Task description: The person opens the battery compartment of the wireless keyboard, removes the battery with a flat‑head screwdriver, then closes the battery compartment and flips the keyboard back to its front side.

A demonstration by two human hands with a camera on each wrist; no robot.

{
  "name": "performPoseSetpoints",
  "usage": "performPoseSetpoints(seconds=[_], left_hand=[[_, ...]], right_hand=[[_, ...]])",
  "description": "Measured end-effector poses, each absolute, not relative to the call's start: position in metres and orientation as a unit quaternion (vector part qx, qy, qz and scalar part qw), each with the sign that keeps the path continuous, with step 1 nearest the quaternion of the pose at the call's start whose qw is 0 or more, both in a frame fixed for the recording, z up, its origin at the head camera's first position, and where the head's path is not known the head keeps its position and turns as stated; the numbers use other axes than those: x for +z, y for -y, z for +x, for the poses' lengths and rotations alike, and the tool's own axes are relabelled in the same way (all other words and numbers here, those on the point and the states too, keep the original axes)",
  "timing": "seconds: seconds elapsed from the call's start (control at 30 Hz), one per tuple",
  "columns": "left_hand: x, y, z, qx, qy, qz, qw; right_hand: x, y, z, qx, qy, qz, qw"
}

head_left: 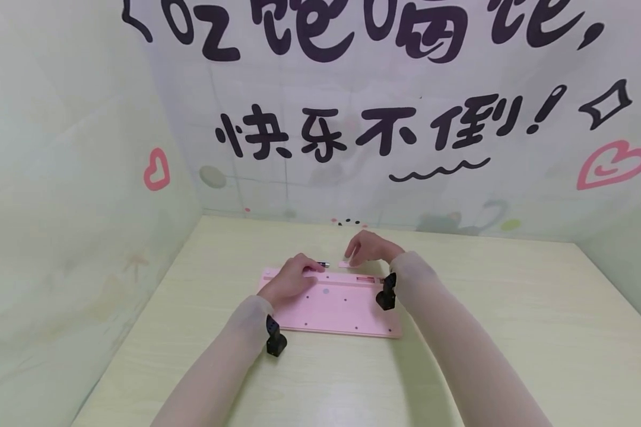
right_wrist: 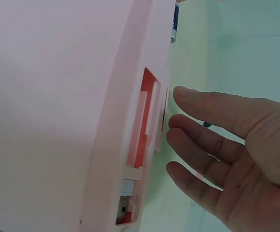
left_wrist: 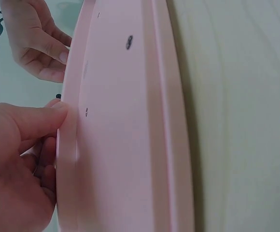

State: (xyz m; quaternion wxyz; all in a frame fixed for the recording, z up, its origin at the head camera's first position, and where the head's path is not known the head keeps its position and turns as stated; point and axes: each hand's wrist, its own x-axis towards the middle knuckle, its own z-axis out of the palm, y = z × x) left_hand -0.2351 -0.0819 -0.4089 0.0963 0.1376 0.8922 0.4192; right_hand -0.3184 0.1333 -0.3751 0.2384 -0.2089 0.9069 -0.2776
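A pink keyboard (head_left: 336, 305) lies with its screwed underside up. My left hand (head_left: 294, 279) grips its far edge, thumb on top and the other fingers curled beneath the rim. Just past that edge, a small pink battery cover (head_left: 344, 264) lies on the table. My right hand (head_left: 371, 248) is over the cover; in the right wrist view its thumb and loosely bent fingers stand apart, with nothing between them. The battery compartment (right_wrist: 141, 125) is uncovered, and a USB receiver (right_wrist: 124, 195) sits in its end slot. A dark battery (head_left: 323, 264) lies beyond the keyboard, beside my left hand.
The pale wooden table (head_left: 513, 332) extends on both sides of the keyboard. A white printed backdrop (head_left: 352, 190) rises at its far edge, and a plain side wall (head_left: 85, 207) borders it on the left.
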Motion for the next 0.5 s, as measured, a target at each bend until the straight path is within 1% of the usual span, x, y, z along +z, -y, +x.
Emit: performPoseSetpoints(seconds=[0.23, 0.5], left_hand=[[-0.41, 0.081, -0.234, 0.418, -0.893, 0.134, 0.1], [-0.409, 0.081, -0.235, 0.421, -0.891, 0.143, 0.087]], right_hand=[[-0.387, -0.132, -0.32, -0.279, -0.913, -0.184, 0.235], [-0.391, -0.131, -0.319, -0.282, -0.919, -0.169, 0.216]])
